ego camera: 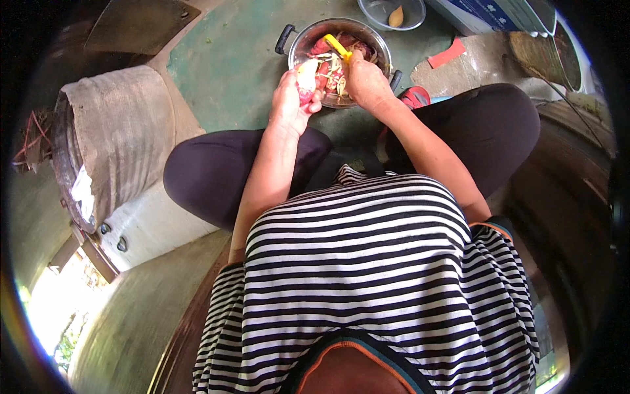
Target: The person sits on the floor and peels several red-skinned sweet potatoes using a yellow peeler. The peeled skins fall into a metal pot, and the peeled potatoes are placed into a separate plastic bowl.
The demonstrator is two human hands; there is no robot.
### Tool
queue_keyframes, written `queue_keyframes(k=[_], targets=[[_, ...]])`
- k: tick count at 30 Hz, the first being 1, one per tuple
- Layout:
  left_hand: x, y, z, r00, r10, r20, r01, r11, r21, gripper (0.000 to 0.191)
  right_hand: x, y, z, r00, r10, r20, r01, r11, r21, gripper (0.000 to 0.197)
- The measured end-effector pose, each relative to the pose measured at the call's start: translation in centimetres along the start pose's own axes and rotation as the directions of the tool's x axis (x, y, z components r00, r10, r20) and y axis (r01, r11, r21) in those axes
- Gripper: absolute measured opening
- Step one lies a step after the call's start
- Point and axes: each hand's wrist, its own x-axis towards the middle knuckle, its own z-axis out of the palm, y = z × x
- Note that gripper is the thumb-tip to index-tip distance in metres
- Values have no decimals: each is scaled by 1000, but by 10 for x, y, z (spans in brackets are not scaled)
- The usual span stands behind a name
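My left hand (288,101) grips a partly peeled sweet potato (307,74), pale at its upper end and red-skinned near my fingers. In my right hand (368,81) is a yellow peeler (336,45), its head pointing up and left, apart from the held root. Both hands are over the near side of a stainless steel pot (295,42) on the floor. Inside it lie red-skinned sweet potatoes (321,47) and thin strips of peel (338,81). One black side handle (285,39) sticks out on the left, another (395,80) on the right.
Beyond the pot stands a clear plastic bowl (371,19) holding one pale peeled piece (395,17). A printed carton (485,15) and a red scrap (447,52) lie to the right. A cloth-covered drum-like container (123,133) stands left of my knee. A red shoe (416,97) shows beside the pot.
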Motion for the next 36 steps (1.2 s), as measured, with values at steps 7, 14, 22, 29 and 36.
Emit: queue_keyframes(k=[7, 14, 22, 29, 36], targets=[[9, -3, -2, 992, -127, 25, 130, 976, -173, 42, -38, -35, -11, 964, -213, 158, 206, 977, 61, 26], [2, 3, 3, 975, -162, 149, 191, 959, -209, 38, -5, 12, 16, 981, 119, 153, -113, 992, -52, 23], [10, -5, 2, 997, 28, -69, -35, 995, -98, 29, -39, -39, -14, 949, -292, 116, 294, 956, 2, 26], [-4, 0, 14, 998, 63, 6, -63, 998, 2, 30, 3, 17, 12, 985, 124, 119, -113, 989, -97, 23], [6, -5, 6, 976, 200, -90, -181, 965, 189, 27, -32, -31, -17, 965, -249, 87, 255, 964, -72, 21]])
